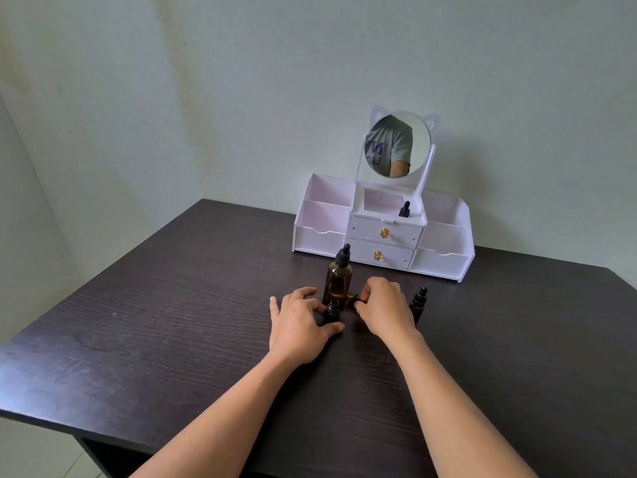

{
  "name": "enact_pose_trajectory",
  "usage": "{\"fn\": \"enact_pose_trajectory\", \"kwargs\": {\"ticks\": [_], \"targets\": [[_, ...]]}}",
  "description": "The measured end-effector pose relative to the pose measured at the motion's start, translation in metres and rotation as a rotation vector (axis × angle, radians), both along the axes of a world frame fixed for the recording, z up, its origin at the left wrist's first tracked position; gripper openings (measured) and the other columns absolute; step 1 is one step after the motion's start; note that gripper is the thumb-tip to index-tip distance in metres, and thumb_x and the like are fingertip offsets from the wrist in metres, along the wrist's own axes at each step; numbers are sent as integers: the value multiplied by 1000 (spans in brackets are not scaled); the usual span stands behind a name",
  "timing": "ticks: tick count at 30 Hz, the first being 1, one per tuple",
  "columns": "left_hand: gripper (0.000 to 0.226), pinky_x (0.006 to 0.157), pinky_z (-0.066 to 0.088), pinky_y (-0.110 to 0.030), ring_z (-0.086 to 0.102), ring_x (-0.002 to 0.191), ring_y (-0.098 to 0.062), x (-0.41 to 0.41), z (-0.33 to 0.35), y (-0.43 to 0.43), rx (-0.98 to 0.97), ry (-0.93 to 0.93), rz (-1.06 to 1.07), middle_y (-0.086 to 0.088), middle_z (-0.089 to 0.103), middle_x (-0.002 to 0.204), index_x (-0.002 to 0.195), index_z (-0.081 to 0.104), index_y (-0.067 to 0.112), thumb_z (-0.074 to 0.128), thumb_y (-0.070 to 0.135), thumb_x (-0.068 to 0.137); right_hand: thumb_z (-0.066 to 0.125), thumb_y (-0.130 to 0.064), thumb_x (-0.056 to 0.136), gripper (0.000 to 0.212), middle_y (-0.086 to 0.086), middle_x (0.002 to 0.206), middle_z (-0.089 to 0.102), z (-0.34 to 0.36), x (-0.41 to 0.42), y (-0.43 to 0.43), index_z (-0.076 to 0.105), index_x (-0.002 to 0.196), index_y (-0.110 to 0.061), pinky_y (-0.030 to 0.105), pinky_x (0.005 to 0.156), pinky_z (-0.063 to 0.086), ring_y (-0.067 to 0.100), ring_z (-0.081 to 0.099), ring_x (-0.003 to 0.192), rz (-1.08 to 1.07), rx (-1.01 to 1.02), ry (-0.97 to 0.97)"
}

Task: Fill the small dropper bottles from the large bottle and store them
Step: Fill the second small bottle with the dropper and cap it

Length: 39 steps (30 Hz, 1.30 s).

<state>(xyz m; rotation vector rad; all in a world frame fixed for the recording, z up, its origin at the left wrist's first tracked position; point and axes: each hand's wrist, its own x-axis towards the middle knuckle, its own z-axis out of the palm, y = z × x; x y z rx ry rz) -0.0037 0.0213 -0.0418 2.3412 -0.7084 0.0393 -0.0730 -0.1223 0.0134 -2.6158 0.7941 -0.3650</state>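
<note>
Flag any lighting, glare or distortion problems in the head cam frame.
Head view: soft, even light, only faint shadows on the table; no glare, the mirror just reflects a grey sleeve. Wide-angle lens stretches the frame's borders. Weak contrast: the small dropper bottle in the left hand and the dropper cap pinched by the right hand blend into the dark wood.

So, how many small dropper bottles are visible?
3 small dropper bottles: one in the organizer's middle compartment; one between the left hand's thumb and fingers; one on the table right of the right hand. The hands may hide others.
</note>
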Motion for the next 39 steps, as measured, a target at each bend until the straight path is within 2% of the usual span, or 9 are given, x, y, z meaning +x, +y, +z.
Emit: {"fn": "enact_pose_trajectory", "kwargs": {"ticks": [13,18,22,25,28,30,32,35,39], "targets": [[36,123,1,-52,33,140,-10,0,0,0,-3,0,-2,11,43,149,101,70,32,75,59,77,74,-24,86,18,-2,89,51,5,-4,1,61,94,-16,30,66,44,20,56,82,12,12,7],[38,123,1,-52,34,140,-11,0,0,0,-2,-3,-4,11,43,149,103,71,32,75,59,77,73,-21,86,14,-10,75,43,11,-5,0,62,93,-16,28,64,42,17,53,78,28,7,-36],[39,123,1,-53,33,140,-11,0,1,0,-3,2,-8,11,42,149,103,70,32,75,60,77,70,-22,85,7,-5,78,63,28,1,-7,64,87,-18,26,65,47,13,61,72,43,73,-179],[39,123,0,-52,33,141,-12,1,2,0,1,11,-6,11,42,150,103,70,32,74,60,77,66,-22,89,3,-8,79,63,49,8,-8,68,90,-19,16,65,42,4,58,72,98,196,-364],[39,123,0,-52,32,141,-12,0,2,1,7,16,-8,11,41,150,104,70,33,74,61,77,70,-37,89,15,-8,81,65,62,14,-4,70,89,-22,8,57,36,0,57,70,153,202,-398],[39,123,1,-53,32,141,-11,0,1,0,9,16,-10,12,41,150,104,70,33,73,61,77,73,-38,87,17,-6,78,66,64,18,-3,70,88,-21,11,59,41,3,59,72,165,175,-363],[40,123,1,-53,32,141,-11,0,1,0,14,15,-14,12,41,150,106,70,33,73,62,78,73,-33,87,13,-4,74,66,63,21,-3,69,85,-21,25,76,51,11,62,77,169,141,-347],[41,123,2,-53,32,141,-11,0,2,0,18,12,-18,12,41,150,107,71,33,72,62,78,71,-28,89,12,-4,71,65,63,25,-2,70,85,-17,42,97,50,10,61,73,176,101,-345],[41,122,4,-54,32,141,-11,1,2,1,13,11,-17,12,41,150,106,70,33,72,62,78,68,-24,91,12,0,70,67,64,29,-1,70,84,-15,40,97,50,4,58,66,185,51,-357]]}}
